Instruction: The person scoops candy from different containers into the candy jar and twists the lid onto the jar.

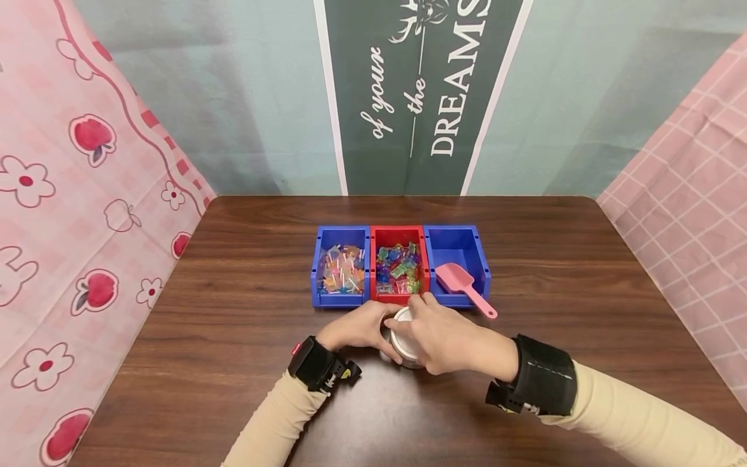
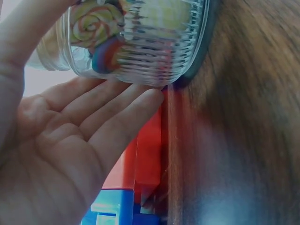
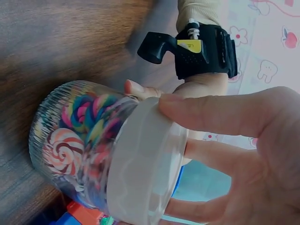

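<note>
A clear ribbed jar (image 3: 70,150) with a white lid (image 3: 136,159) stands on the table, in front of the red bin. Colourful swirl lollipops and twisted candies show through its wall in both wrist views. My left hand (image 1: 363,326) holds the jar's left side, thumb and fingers on either side of it. From the right, my right hand (image 1: 446,337) grips the lid, its thumb on the near rim and its fingers spread over the top and far edge. Whether the lid is loose on the jar I cannot tell.
Behind the jar, three joined bins stand in a row. The left blue bin (image 1: 341,300) holds small lollipop-shaped pieces, the red bin (image 1: 397,299) wrapped candies. A pink scoop (image 1: 458,279) leans in the right blue bin (image 1: 452,239), its handle over the front edge.
</note>
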A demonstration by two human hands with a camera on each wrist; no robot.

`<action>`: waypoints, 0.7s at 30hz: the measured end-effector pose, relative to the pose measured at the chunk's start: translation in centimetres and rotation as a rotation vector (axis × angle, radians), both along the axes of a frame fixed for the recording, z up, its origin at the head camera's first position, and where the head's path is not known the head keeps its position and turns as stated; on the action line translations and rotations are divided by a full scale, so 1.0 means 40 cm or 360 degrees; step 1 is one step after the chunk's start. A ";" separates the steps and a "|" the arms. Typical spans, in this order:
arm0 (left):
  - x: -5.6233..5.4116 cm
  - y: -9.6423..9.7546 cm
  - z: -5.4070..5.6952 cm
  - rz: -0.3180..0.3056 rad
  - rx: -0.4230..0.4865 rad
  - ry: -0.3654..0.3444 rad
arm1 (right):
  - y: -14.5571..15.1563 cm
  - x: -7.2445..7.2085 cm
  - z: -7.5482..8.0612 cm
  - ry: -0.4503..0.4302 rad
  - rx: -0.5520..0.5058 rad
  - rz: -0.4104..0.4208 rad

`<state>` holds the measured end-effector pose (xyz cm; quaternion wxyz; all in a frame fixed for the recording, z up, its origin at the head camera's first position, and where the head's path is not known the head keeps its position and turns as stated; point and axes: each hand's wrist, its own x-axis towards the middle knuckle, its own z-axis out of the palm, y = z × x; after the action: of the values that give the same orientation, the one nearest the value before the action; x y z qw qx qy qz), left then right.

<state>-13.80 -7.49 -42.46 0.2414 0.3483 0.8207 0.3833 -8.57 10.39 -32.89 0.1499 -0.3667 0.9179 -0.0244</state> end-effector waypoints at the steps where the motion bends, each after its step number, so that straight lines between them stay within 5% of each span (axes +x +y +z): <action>1: 0.001 0.000 0.000 0.0000 0.0001 -0.0001 | -0.001 0.000 0.001 -0.0003 0.0008 -0.0006; 21: 0.000 0.000 -0.003 0.0023 -0.0031 0.0001 | -0.025 -0.012 0.000 -0.0007 0.0133 -0.0154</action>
<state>-13.79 -7.49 -42.58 0.2417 0.3400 0.8270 0.3769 -9.04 9.41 -32.87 0.1657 -0.3152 0.9344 0.0058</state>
